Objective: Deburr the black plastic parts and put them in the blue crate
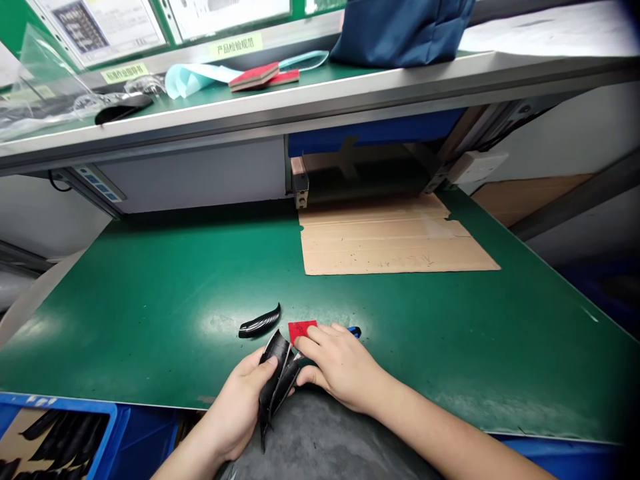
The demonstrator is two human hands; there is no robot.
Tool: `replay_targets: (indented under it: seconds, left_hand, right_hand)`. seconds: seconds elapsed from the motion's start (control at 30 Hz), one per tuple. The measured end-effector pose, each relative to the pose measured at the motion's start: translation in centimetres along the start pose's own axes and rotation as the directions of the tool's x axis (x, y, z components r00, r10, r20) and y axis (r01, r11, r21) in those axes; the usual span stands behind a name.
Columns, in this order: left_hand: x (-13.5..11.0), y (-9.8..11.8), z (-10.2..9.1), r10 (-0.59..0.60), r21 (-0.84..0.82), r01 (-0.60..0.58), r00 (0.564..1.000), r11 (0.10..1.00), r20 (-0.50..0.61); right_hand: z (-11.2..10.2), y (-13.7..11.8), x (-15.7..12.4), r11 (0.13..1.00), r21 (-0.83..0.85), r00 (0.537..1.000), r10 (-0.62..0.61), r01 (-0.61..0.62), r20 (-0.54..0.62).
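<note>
My left hand (249, 393) is closed around black curved plastic pieces (276, 377), thumb on top. They look like two long shells side by side, tapering to a point at the lower end. My right hand (334, 360) is curled close against their right side. From its far side sticks out the blue-and-black handle end (355, 331) of a tool, and a small silver part shows between the fingers and the black pieces. The tool's kind is mostly hidden. A red square pad (301, 329) lies at my right fingertips. Left of it rests a glossy black curved piece (260, 323).
A flat cardboard sheet (390, 243) lies at the back of the green table (165, 307). A blue bin (117, 427) with several black pieces stands lower left. Overhead, a shelf (310, 97) carries red pads (255, 76) and a dark blue bag (400, 33).
</note>
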State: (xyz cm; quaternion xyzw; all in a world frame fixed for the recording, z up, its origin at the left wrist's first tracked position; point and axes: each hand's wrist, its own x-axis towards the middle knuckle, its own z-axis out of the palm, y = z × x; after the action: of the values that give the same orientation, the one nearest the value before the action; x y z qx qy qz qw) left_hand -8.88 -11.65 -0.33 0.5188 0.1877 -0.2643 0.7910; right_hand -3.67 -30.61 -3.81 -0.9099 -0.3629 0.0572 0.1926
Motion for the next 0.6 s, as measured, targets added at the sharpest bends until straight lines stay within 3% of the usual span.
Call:
replay_targets:
  seconds: [0.23,0.37,0.6]
  left_hand:
    - [-0.6,0.4,0.0,0.016,0.111,-0.019,1.0,0.994,0.027]
    - [-0.6,0.1,0.0,0.092,0.179,-0.097,0.995,0.979,0.036]
    - [-1.3,0.6,0.3,0.086,0.053,-0.086,0.996,0.995,0.001]
  right_hand:
    - [-0.3,0.0,0.4,0.988,-0.156,0.998,-0.026,0.017,-0.055]
    - [-0.4,-0.2,0.2,0.982,-0.185,0.995,-0.062,0.046,-0.082]
    - [-1.1,-0.5,0.3,0.978,-0.191,0.994,-0.09,0.078,-0.055]
